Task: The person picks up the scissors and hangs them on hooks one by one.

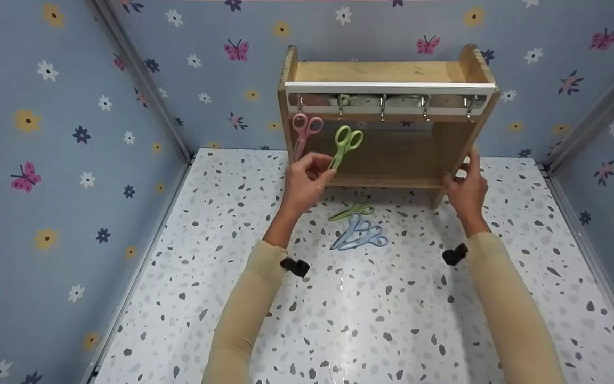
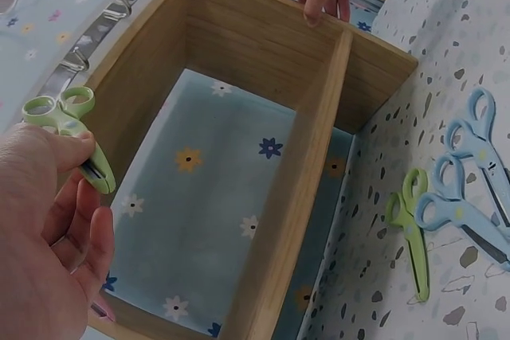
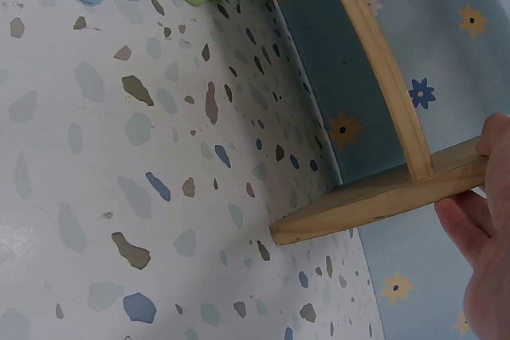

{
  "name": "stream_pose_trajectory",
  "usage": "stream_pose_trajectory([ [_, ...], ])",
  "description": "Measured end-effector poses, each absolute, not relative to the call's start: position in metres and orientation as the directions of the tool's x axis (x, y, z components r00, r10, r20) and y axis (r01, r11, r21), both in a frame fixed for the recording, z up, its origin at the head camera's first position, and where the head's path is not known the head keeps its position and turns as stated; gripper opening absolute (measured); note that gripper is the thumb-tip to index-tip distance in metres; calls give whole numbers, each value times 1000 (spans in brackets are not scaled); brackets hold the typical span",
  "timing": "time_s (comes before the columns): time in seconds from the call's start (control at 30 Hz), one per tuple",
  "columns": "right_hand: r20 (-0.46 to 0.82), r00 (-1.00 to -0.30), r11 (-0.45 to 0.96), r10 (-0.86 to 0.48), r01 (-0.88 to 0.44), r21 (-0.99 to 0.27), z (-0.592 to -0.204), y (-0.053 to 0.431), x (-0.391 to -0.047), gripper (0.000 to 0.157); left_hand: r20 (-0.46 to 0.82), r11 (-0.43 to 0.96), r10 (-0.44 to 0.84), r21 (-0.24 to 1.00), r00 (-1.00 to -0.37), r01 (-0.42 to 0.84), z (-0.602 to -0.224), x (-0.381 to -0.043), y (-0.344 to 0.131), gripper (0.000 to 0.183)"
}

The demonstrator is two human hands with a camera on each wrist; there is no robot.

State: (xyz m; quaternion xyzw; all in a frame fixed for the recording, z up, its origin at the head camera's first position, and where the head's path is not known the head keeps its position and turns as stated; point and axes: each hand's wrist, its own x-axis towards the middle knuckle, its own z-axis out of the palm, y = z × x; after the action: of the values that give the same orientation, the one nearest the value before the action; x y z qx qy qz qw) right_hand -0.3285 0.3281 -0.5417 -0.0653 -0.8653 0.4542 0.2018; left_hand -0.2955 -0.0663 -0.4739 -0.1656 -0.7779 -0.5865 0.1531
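Note:
My left hand (image 1: 307, 181) pinches a pair of green scissors (image 1: 345, 141) by the blade end, finger loops upward, just below the second hook of a wooden shelf (image 1: 381, 72). Pink scissors (image 1: 305, 128) hang from the leftmost hook. The shelf's lower right side is held by my right hand (image 1: 467, 186), thumb at the front edge. In the right wrist view that hand (image 3: 486, 228) grips the side panel (image 3: 358, 205). On the table below lie another pair of green scissors (image 1: 352, 211) and two blue pairs (image 1: 363, 239), partly overlapping.
Three more hooks (image 1: 425, 108) along the white-edged rail hold nothing. The shelf stands at the back of the speckled table (image 1: 392, 314), close to the flowered back wall (image 1: 317, 32). Flowered side walls with metal corner rails (image 1: 147, 80) flank the table.

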Motion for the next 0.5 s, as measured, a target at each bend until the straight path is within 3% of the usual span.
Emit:
stream_pose_trajectory([
  [0.5,266,-916,575,301,-48,-817,-540,327,-328,88,432,214,40,877,-901,430,-463,-304,-65,21],
])
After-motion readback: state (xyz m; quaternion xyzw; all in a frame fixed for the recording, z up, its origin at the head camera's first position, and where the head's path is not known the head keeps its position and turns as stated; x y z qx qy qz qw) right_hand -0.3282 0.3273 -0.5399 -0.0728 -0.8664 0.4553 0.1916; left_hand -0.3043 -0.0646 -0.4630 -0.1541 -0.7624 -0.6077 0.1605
